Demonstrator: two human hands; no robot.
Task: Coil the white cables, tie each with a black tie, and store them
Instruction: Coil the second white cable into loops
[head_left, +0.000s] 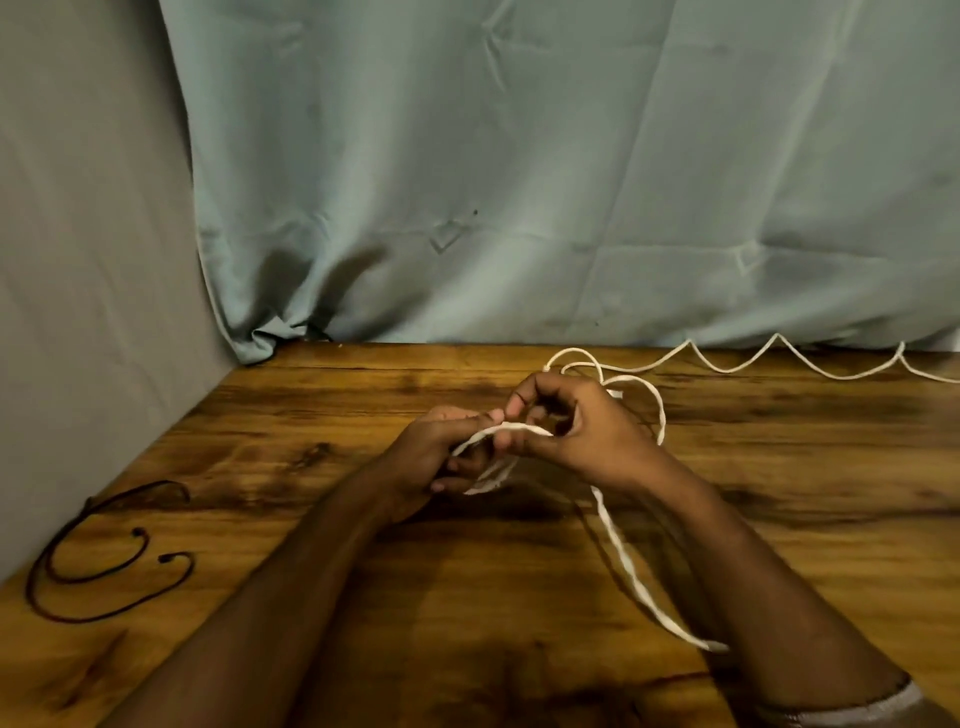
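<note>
Pale blue-green cloth (519, 171) hangs behind a dark-grained wooden bench (363, 597), with a grey panel (88, 260) closing off the left side. Both hands meet above the middle of the bench. The left hand (431, 457) has its grip clenched on a white cable (618, 556), several strands of it bunched between the fingers. The right hand (576, 426) pinches the same cable just beside the left, thumb and fingers curled over it. From under the right wrist a doubled length of the cable runs down toward the near edge, lying on the bench. More of it loops behind the right hand and trails off in zigzags along the far edge to the right. Two black ties (104, 566) lie curved on the bench at the far left, well apart from the hands.
</note>
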